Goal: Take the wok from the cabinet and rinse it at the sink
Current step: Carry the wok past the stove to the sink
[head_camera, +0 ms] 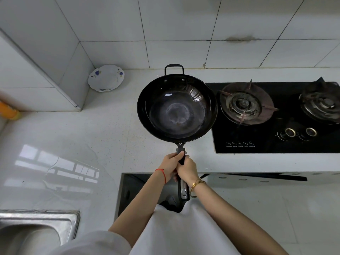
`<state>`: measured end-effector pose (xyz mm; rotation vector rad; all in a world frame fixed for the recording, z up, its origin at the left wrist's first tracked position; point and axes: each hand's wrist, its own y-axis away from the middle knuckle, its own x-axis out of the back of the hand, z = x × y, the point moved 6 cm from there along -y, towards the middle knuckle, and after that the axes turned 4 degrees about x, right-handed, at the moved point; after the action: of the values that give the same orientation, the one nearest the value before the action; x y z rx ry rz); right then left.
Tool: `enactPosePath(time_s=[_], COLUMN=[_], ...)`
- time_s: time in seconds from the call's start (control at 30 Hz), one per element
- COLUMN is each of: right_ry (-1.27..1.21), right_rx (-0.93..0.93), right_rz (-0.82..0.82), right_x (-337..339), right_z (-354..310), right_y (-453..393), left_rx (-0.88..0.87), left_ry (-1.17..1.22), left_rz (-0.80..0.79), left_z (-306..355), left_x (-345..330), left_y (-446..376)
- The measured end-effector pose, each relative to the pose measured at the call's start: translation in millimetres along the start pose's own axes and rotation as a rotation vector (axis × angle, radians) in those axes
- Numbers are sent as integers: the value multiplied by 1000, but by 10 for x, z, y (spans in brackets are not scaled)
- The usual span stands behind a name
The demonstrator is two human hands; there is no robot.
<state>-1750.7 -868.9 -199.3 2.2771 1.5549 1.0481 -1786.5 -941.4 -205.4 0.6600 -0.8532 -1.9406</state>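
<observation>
Beyond your knuckles, the wok [177,107] hangs level over the counter [103,133], its bowl just beside the gas hob [276,116]. Your left hand [170,165] and right hand [186,170] are both wrapped round the long black handle [182,173], left slightly ahead, thumb on top. Judge it heavy and front-loaded: stiff dark metal with all its weight out past your grip, so it will want to tip forward. Two hands close to the bowl is the sound hold; the small loop handle [174,68] on the far rim is a second purchase for tilting. The sink [38,229] lies down to your left, well apart. Small white markings on the hob's front edge are too fine to read.
</observation>
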Motion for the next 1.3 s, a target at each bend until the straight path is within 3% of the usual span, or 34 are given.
enactPosePath(time_s=[0.27, 0.53, 0.83, 1.3], right_ry=[-77, -90, -49, 171], right_rx=[59, 108, 293, 489], right_rz=[181, 188, 54, -351], right_x=[35, 39, 82, 286], right_z=[-31, -3, -143, 219], right_y=[100, 134, 198, 705], left_rx=[-43, -90, -239, -366], left_ry=[226, 275, 360, 662], left_rz=[-15, 20, 96, 460], left_z=[-12, -56, -24, -763], left_x=[-6, -30, 48, -408], left_y=[-33, 7, 213, 814])
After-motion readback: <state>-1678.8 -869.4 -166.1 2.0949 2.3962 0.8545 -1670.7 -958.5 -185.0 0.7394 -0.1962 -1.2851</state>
